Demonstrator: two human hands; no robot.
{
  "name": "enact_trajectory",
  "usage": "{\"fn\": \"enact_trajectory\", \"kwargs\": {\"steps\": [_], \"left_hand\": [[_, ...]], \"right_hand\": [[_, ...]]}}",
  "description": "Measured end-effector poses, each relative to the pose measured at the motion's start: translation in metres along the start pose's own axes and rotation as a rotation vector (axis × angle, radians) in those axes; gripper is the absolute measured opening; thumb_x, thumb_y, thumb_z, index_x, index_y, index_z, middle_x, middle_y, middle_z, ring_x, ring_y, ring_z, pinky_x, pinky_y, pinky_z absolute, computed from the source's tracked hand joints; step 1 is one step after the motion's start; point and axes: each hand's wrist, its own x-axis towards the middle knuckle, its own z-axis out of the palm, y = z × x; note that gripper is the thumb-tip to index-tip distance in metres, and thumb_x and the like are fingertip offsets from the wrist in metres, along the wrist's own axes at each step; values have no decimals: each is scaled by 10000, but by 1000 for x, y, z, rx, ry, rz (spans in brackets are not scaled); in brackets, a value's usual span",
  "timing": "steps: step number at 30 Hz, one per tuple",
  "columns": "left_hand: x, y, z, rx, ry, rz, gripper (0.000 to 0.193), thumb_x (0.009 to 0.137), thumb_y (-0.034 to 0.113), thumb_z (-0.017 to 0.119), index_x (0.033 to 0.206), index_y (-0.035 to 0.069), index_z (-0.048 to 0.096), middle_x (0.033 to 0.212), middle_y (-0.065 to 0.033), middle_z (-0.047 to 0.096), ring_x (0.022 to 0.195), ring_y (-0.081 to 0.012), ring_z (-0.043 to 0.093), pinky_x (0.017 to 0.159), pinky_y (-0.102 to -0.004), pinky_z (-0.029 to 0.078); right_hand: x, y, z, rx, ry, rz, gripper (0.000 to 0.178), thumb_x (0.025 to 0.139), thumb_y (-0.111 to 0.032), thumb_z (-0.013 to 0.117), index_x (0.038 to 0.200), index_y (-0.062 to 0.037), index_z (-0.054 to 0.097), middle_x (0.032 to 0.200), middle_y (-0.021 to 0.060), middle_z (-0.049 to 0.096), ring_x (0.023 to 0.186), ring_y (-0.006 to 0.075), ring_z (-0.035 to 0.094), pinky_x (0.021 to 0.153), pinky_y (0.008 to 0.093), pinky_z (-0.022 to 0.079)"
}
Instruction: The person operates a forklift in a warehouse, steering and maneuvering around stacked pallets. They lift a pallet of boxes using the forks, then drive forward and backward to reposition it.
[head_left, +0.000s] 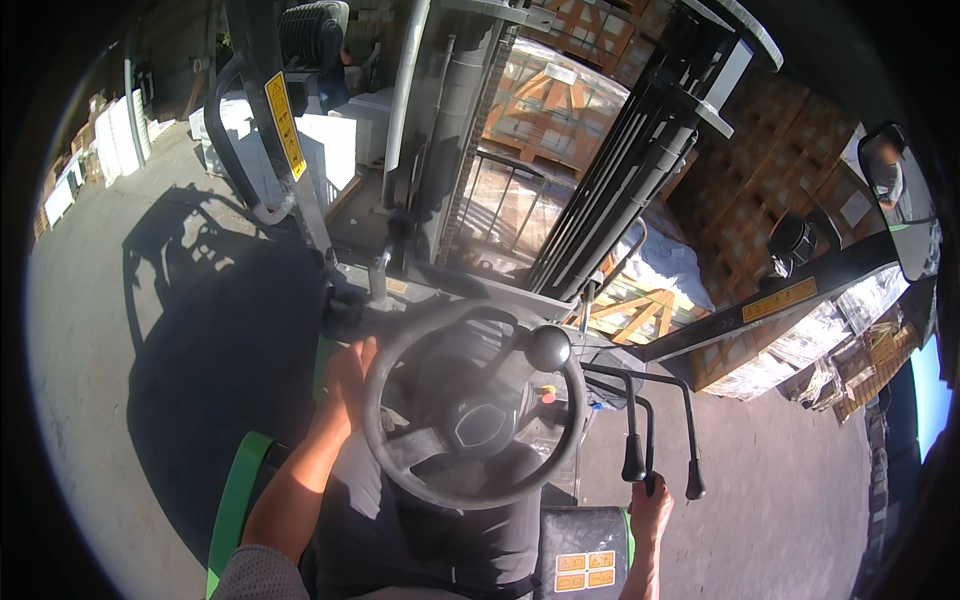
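I sit behind the black steering wheel (374,435) of a forklift, its round spinner knob (547,349) at the upper right of the rim. My left hand (347,382) is beside the wheel's left rim, fingers stretched forward. It seems to hold nothing, though the rim partly hides it. At the right, my right hand (651,508) is closed around the grip of the middle control lever (649,440). Two further black levers, a near one (633,458) and an outer one (695,480), stand on either side of it.
Ahead rises the mast (610,170), with wrapped crates (550,105) on pallets beyond. Stacked wooden crates (770,150) and a wrapped load (790,350) stand at the right. White blocks (325,150) and a person (335,85) by another machine are at the far left. A mirror (888,180) hangs at right.
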Motion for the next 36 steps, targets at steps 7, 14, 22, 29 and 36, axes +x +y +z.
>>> {"fn": "enact_trajectory", "kwargs": {"steps": [7, 14, 22, 29, 36], "left_hand": [[-2, -5, 4, 24, 79, 57, 553, 1096, 405, 481, 740, -3, 593, 654, -194, 605, 588, -325, 620, 595, -443, 456], [-2, -14, 7, 48, 58, 51, 518, 1093, 386, 455, 790, 1, 625, 743, -228, 653, 714, -400, 667, 671, -486, 471], [-3, -14, 7, 49, 86, 57, 548, 1104, 393, 463, 749, 4, 612, 675, -206, 629, 624, -366, 651, 603, -459, 467], [-2, -11, 6, 37, 120, 112, 566, 1105, 409, 452, 742, 1, 602, 677, -203, 626, 621, -357, 640, 613, -453, 464], [-3, -12, 8, 6, 98, 75, 582, 1102, 424, 463, 730, -7, 587, 638, -190, 593, 568, -300, 595, 599, -445, 453]], "right_hand": [[-13, 20, 13, 69, 55, -131, 246, 983, -191, 642, 1099, 23, 678, 616, 61, 594, 453, 140, 566, 445, 328, 450], [-22, 15, 14, 104, 55, -109, 265, 983, -224, 638, 1077, 20, 684, 601, 64, 583, 458, 145, 568, 455, 333, 455], [-23, 18, 13, 77, 77, -133, 272, 977, -233, 644, 1071, 19, 682, 598, 64, 582, 459, 155, 573, 460, 338, 459], [-22, 16, 13, 93, 67, -117, 254, 978, -220, 647, 1061, 17, 685, 609, 69, 589, 462, 158, 577, 464, 343, 462], [-20, 16, 12, 70, 72, -125, 253, 975, -201, 653, 1088, 22, 689, 625, 68, 602, 466, 155, 577, 463, 342, 460]]}}
